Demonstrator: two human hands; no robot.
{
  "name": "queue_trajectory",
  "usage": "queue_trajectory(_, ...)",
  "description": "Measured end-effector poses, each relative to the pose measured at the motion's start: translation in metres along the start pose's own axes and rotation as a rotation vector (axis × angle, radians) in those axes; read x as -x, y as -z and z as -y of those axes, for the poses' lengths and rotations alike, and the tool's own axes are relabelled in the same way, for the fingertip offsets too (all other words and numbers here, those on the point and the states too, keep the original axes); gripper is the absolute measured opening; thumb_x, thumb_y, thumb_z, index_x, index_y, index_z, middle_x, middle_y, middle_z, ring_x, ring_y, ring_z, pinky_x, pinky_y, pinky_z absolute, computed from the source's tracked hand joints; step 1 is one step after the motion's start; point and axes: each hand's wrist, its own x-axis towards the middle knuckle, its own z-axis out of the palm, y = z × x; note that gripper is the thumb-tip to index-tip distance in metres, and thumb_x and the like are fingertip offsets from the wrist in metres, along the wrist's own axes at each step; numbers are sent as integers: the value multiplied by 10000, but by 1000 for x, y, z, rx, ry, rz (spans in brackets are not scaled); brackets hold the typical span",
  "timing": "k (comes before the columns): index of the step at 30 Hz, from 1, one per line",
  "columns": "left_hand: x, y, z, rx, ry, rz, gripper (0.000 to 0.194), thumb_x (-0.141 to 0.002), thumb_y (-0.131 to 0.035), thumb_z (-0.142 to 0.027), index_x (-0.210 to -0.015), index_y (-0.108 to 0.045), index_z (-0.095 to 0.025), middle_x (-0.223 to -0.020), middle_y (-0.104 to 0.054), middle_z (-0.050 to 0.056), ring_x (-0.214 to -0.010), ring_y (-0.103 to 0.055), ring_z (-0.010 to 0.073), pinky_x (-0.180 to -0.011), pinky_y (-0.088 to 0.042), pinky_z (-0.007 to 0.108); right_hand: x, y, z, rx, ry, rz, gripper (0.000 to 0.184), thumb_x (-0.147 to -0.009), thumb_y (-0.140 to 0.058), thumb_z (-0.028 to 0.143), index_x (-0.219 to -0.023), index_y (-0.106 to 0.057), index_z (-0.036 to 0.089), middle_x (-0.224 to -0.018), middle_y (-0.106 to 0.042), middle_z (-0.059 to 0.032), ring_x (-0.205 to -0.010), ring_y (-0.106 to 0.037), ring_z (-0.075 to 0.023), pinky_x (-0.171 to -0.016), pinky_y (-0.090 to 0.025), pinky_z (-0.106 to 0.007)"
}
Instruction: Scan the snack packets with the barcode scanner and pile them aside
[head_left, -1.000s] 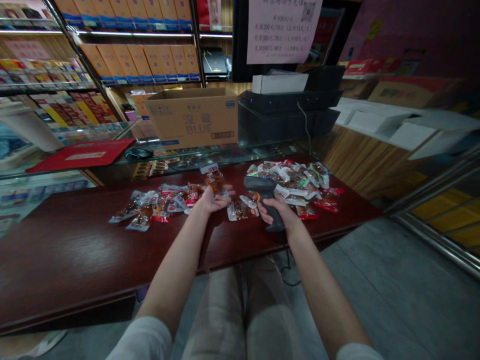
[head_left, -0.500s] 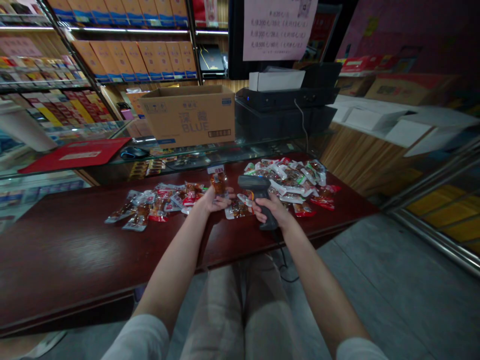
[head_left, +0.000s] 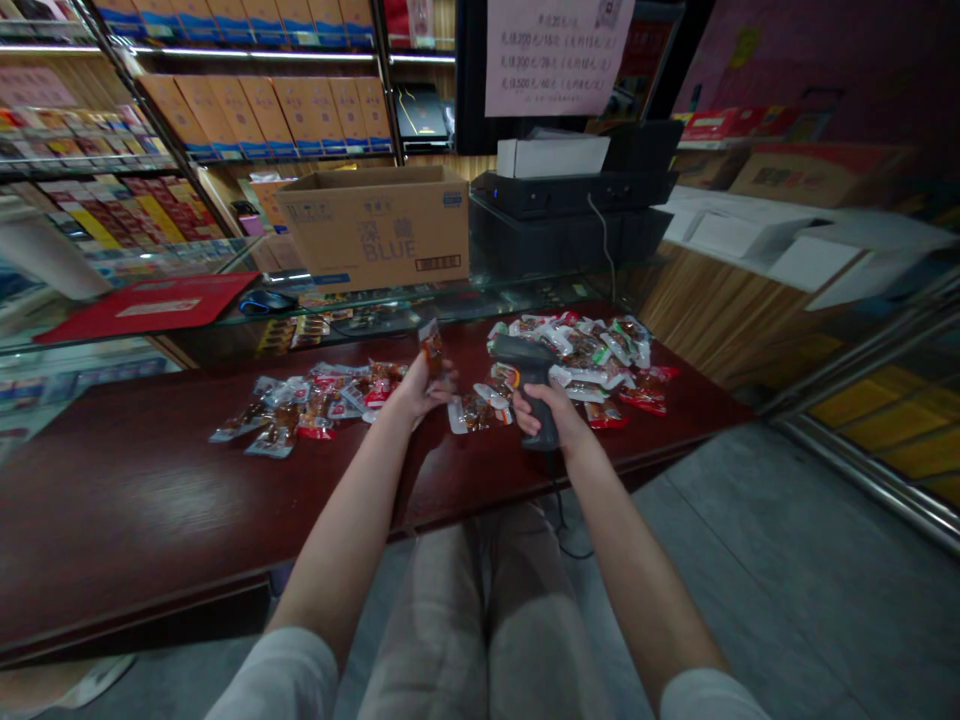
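Note:
My left hand (head_left: 426, 388) is closed on a small vacuum-packed snack packet (head_left: 432, 346), brown inside and held tilted above the table. My right hand (head_left: 546, 412) wraps round the handle of a dark barcode scanner (head_left: 526, 356), its head pointing left toward the packet. Between the hands, a few packets (head_left: 474, 411) lie on the dark red wooden table (head_left: 180, 500). A large heap of packets (head_left: 592, 350) spreads behind and right of the scanner. Left of my left hand lies a smaller group of similar packets (head_left: 315, 400).
Behind the table, a glass counter carries an open cardboard box (head_left: 379, 235), a computer mouse (head_left: 267, 301), a red folder (head_left: 150, 305) and a black machine (head_left: 574, 200). The scanner's cable (head_left: 561, 515) hangs past the table's front edge. A metal-framed rack (head_left: 870, 470) stands at the right.
The packet in my left hand has turned, so its printed face shows less. My right hand has shifted the scanner slightly to the right, away from the packet.

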Motion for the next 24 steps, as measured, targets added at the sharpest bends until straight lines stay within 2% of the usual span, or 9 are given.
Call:
queue_trajectory(3,6,5,-5,-529,-508,-549,273,-894,-507,-418,-750,-428,-201,-744,-507,13,-605,-502,119,-555,-446,238,-1,6,4,-40,26,-27,260,-757,-656,345,-900,-496,197,-549,-471,81,-327,-343,-49,-324,-284,-195)
queue_trajectory(4,8,9,-7,-701,-636,-688,256,-868,-561,-406,-774,-435,-204,-798,-535,33,-722,-555,158,-663,-481,281,-1,8,5,-49,35,-41,259,-748,-659,347,-878,-490,200,-549,-460,83,-327,-334,-47,-323,-281,-195)
queue_trajectory(6,13,20,-11,-972,-764,-835,245,-841,-614,-384,-831,-453,-199,-901,-571,82,-905,-588,236,-819,-480,365,-2,10,6,-60,57,-74,262,-726,-667,352,-831,-478,203,-548,-446,85,-328,-319,-44,-320,-274,-196)
queue_trajectory(9,22,36,-15,-1293,-749,-860,191,-873,-569,-338,-910,-501,-164,-1013,-590,160,-995,-590,307,-885,-461,427,-3,12,6,-70,59,-87,278,-707,-678,357,-770,-452,209,-545,-447,79,-333,-317,-45,-319,-279,-200)
queue_trajectory(13,40,49,-10,-1732,-606,-760,185,-900,-457,-228,-1001,-574,-126,-1122,-589,209,-1067,-567,354,-893,-455,454,-3,10,6,-83,48,-68,269,-720,-675,344,-795,-453,211,-552,-464,80,-339,-330,-43,-331,-295,-190)
queue_trajectory(17,60,52,-3,-1897,-498,-765,289,-895,-403,-200,-1085,-604,-118,-1135,-598,212,-1104,-545,386,-891,-444,507,-2,8,6,-69,63,-69,252,-726,-664,340,-820,-475,201,-559,-476,76,-345,-337,-47,-332,-293,-194)
queue_trajectory(21,72,34,-4,-1947,-376,-728,347,-858,-490,-258,-1132,-616,-88,-1176,-588,235,-1150,-506,440,-966,-358,615,-3,10,5,-59,66,-53,244,-733,-654,345,-828,-481,201,-566,-473,76,-349,-342,-49,-335,-291,-193)
queue_trajectory(24,71,6,-1,-1973,-473,-667,363,-883,-483,-306,-1138,-615,-85,-1211,-571,236,-1209,-458,442,-1000,-326,608,-3,11,5,-59,68,-52,248,-739,-648,358,-824,-472,205,-564,-464,81,-343,-336,-48,-332,-286,-187)
